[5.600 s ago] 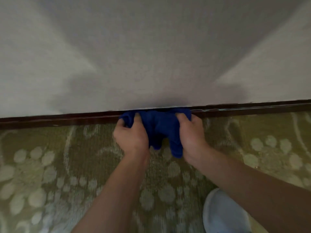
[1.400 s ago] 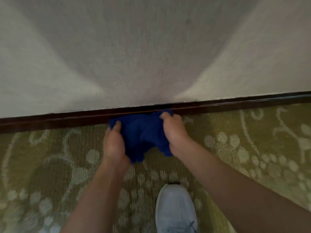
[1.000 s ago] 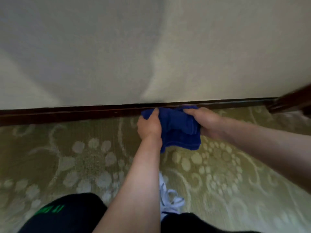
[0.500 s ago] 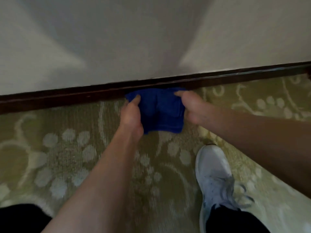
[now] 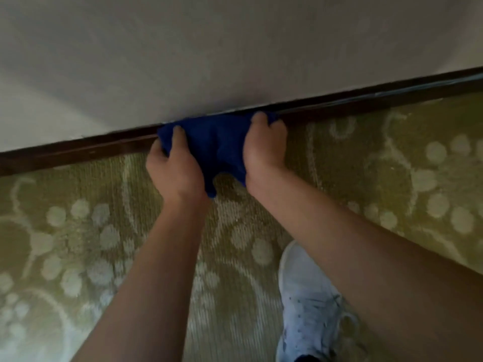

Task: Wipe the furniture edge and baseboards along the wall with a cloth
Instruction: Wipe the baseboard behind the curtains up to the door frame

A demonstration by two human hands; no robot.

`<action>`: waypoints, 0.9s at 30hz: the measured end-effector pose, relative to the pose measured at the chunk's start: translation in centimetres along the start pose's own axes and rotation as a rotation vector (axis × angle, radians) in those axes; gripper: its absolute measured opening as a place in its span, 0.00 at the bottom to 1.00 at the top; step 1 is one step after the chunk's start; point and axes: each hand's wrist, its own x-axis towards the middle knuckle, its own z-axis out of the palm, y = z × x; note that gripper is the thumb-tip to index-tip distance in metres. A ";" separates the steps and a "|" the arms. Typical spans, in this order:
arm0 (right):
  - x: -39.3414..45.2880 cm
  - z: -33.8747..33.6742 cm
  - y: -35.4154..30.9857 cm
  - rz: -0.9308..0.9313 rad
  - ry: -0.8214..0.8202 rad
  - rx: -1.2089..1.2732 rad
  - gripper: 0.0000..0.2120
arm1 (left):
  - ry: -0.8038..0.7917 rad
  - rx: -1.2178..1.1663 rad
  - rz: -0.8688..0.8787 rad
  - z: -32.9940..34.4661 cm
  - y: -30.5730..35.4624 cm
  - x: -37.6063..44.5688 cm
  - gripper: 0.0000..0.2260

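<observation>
A dark blue cloth is bunched against the dark brown baseboard, which runs along the foot of the pale wall and rises toward the right. My left hand grips the cloth's left side. My right hand grips its right side, fingertips on the baseboard's top edge. The cloth's lower end hangs over the carpet between my wrists. The baseboard behind the cloth is hidden.
Olive-green carpet with pale floral dots covers the floor up to the baseboard. My white sneaker stands on the carpet at the lower right, beneath my right forearm.
Both hands keep hold of the cloth pressed on the baseboard. The view has tilted so the baseboard slopes more, and my shoe sits a little lower in view.
</observation>
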 end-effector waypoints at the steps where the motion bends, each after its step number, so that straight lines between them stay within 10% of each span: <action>1: -0.2 0.1 0.0 -0.014 -0.034 -0.064 0.16 | 0.025 0.021 -0.008 0.1 0.0 0.0 0.06; 10: 1.3 -3.1 -2.0 -0.127 -0.073 -0.212 0.06 | 0.352 -0.063 0.072 5.7 -2.0 -1.0 0.04; 16: 4.2 -7.9 -4.4 -0.159 0.109 -0.081 0.04 | -0.001 -0.014 -0.120 8.9 -2.9 -3.4 0.11; 22: 1.2 -1.9 -1.6 -0.172 -0.039 -0.351 0.15 | 0.331 -0.044 0.041 4.5 -2.5 0.2 0.03; 27: 1.4 -3.6 -2.7 -0.084 -0.116 -0.258 0.11 | 0.235 -0.015 0.045 4.9 -2.9 0.3 0.02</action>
